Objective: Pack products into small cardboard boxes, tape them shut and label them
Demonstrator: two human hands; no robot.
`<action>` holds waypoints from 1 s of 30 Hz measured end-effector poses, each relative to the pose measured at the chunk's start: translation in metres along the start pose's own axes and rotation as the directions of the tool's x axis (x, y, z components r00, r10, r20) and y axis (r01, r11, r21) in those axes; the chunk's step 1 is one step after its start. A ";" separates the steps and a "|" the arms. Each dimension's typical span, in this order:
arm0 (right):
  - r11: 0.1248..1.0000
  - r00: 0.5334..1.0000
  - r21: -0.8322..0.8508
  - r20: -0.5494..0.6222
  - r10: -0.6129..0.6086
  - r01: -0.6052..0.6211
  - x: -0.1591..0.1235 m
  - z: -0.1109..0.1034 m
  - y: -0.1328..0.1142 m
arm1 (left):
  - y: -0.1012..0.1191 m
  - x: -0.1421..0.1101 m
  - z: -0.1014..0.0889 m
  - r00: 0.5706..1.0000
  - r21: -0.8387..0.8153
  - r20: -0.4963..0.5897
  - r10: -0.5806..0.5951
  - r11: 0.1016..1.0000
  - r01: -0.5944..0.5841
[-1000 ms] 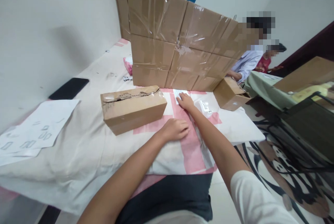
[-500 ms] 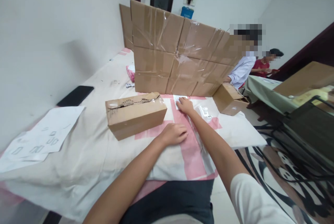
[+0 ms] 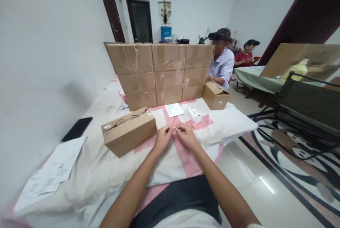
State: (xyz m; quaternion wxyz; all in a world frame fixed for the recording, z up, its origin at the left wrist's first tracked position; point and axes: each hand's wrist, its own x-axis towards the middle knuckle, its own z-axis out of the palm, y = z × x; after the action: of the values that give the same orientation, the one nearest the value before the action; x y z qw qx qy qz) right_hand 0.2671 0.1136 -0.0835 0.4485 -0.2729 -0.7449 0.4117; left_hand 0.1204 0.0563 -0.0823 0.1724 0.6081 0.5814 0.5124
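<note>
My left hand and my right hand meet over the pink-and-white cloth, fingertips pinched close together. A tiny whitish piece shows between the fingers, too small to name. Just beyond them lies a white sheet with rows of small bluish print. To its right rests a small white dispenser-like device. Left of my hands stands a closed brown cardboard box with a torn, perforated strip along its top.
A taped cardboard partition stands across the table. Beside it is a cardboard box with raised flaps. Papers and a black tablet-like slab lie at left. Behind the partition sits a person; another sits farther back.
My right hand has drawn back from the printed sheet to meet my left hand, both now pinching at a tiny whitish piece. The head view has shifted, and the whole sheet now shows.
</note>
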 end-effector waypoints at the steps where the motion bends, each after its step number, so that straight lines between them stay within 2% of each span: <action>1: 1.000 1.000 -0.006 0.001 -0.012 0.012 -0.001 0.001 -0.002 | 0.003 -0.003 -0.001 1.000 0.000 -0.009 -0.005 1.000 0.005; 5: 0.999 0.999 0.030 0.011 -0.040 0.040 -0.002 0.004 -0.010 | 0.014 -0.017 -0.012 0.999 0.024 -0.039 -0.007 1.000 0.008; 12: 0.975 0.985 0.145 0.017 -0.173 0.169 -0.004 0.016 -0.040 | 0.036 -0.030 -0.031 0.996 0.167 -0.084 -0.014 0.986 0.028; 15: 0.976 0.986 0.158 -0.094 -0.136 0.150 -0.002 0.016 -0.044 | 0.046 -0.026 -0.059 0.999 0.262 -0.045 0.011 0.965 0.001; 17: 0.979 0.979 0.185 -0.199 -0.048 0.086 -0.001 0.015 -0.040 | 0.049 -0.020 -0.089 0.996 0.383 -0.089 0.027 0.924 0.010; 18: 0.978 0.971 0.202 -0.240 0.001 0.049 -0.001 0.015 -0.036 | 0.049 -0.015 -0.106 0.990 0.470 -0.141 0.028 0.882 0.042; 19: 0.975 0.964 0.220 -0.263 0.045 0.014 -0.002 0.015 -0.031 | 0.047 -0.010 -0.122 0.982 0.616 -0.186 0.022 0.781 0.099; 21: 0.966 0.959 0.257 -0.261 0.107 -0.038 -0.005 0.019 -0.022 | 0.040 0.000 -0.152 0.989 0.794 -0.124 -0.075 0.591 0.144; 22: 0.958 0.960 0.279 -0.246 0.130 -0.058 -0.008 0.022 -0.019 | 0.036 0.004 -0.164 0.987 0.835 -0.053 -0.153 0.535 0.127; 24: 0.943 0.961 0.320 -0.219 0.168 -0.092 -0.014 0.029 -0.015 | 0.029 0.009 -0.181 0.960 0.850 0.091 -0.265 0.523 0.063; 25: 0.937 0.960 0.335 -0.211 0.181 -0.103 -0.017 0.034 -0.015 | 0.027 0.010 -0.186 0.950 0.848 0.137 -0.281 0.530 0.034; 30: 0.949 0.972 0.303 -0.184 0.144 -0.083 -0.028 0.048 -0.019 | 0.036 0.001 -0.194 0.957 0.836 0.219 -0.192 0.543 -0.083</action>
State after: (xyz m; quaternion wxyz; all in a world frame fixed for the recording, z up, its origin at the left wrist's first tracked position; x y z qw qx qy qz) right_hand 0.2359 0.0641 -0.0923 0.5332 -0.2867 -0.6088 0.5127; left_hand -0.0207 -0.0276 0.0279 -0.0410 0.6644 0.7426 0.0735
